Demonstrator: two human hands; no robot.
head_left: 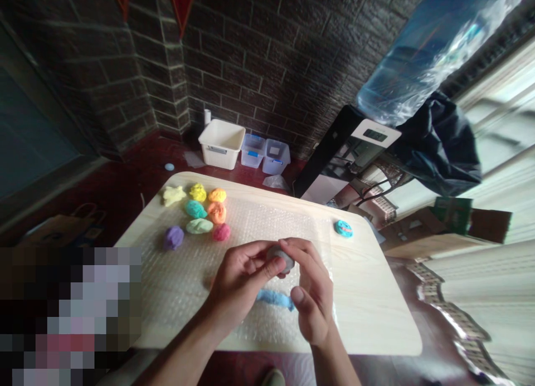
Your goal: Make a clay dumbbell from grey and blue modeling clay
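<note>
A grey clay lump (281, 258) sits clamped between the left hand (240, 280) and the right hand (311, 291), held over the board (376, 297) (pale wood, mostly covered by bubble wrap (188, 297)). A blue clay strip (273, 299) lies on the board just below the hands, eight clay lumps (195, 209) crowd its far left, and a teal clay disc (343, 228) sits at its far right.

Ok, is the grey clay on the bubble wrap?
Off it: the left hand and right hand hold the grey clay above the bubble wrap.
</note>
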